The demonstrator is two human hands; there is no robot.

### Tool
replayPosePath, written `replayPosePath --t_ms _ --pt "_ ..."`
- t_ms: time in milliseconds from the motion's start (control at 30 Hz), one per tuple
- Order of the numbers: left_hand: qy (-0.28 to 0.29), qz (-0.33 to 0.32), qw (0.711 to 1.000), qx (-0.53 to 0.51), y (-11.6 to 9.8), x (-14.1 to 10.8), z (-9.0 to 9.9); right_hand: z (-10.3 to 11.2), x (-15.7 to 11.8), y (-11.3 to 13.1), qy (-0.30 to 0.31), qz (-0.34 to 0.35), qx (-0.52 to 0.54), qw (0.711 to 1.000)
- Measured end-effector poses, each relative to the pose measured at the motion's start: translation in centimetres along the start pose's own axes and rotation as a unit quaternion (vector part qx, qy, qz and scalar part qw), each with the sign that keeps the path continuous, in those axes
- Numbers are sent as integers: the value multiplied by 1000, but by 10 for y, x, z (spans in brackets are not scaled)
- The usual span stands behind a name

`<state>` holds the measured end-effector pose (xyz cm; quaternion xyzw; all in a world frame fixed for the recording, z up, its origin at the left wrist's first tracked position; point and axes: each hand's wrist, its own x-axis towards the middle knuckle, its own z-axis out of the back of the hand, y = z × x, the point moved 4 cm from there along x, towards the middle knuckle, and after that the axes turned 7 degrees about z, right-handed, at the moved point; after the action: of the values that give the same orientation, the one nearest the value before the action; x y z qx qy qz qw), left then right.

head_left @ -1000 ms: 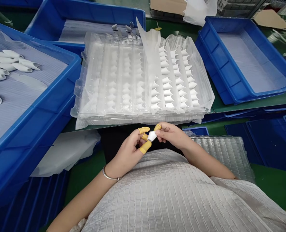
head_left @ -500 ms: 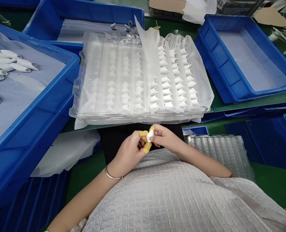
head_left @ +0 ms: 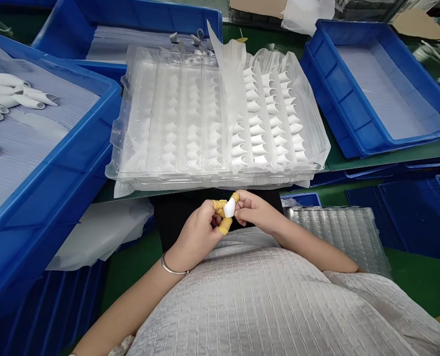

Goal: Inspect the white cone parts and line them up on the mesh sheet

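Note:
Above my lap, my left hand [head_left: 201, 227] pinches a small white curved piece [head_left: 229, 208] between fingertips wearing yellow finger cots. On the other side, my right hand [head_left: 257, 211] is closed with curled fingers, its yellow-covered index fingertip at the piece's upper edge. Just beyond both hands lies a clear plastic tray [head_left: 212, 179] of ridged rows. Its right half holds white hollow pieces [head_left: 257, 130] with slanted open ends, standing in columns. Thin translucent sheeting [head_left: 231, 74] rises at the middle, and the left half is seen through a translucent cover.
A blue bin [head_left: 74, 143] at left holds loose white tubular pieces [head_left: 28, 100]. Another blue bin [head_left: 130, 17] stands behind the tray, with a few greyish pieces inside. Stacked blue bins [head_left: 338, 106] sit at right. Empty-looking clear trays [head_left: 338, 237] are below, beside my right forearm.
My right thumb has come off the front of the white piece, and more of its face shows. Both hands stay in nearly the same place.

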<state>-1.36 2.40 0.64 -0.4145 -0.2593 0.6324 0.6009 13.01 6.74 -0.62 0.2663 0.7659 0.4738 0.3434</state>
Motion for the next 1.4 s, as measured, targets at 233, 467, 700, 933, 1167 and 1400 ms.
replayPosePath --t_ms 233,467,700,933,1167,1400 --pt "3 -6 1000 7 1 0 -1 -3 0 1 -12 6 -33 999" --pt "17 23 998 -52 -2 -1 0 1 -2 0 8 5 -6 1000" --pt "19 18 999 -31 0 0 -1 -3 -2 1 -15 8 -39 999" --pt "23 23 998 -60 -1 -1 0 -1 -2 1 2 5 -28 1000" --pt "17 5 1000 -10 0 1 0 -2 -2 5 -17 23 -69 997" --pt "38 33 991 -123 -1 -1 -1 0 -2 2 14 19 -27 999"
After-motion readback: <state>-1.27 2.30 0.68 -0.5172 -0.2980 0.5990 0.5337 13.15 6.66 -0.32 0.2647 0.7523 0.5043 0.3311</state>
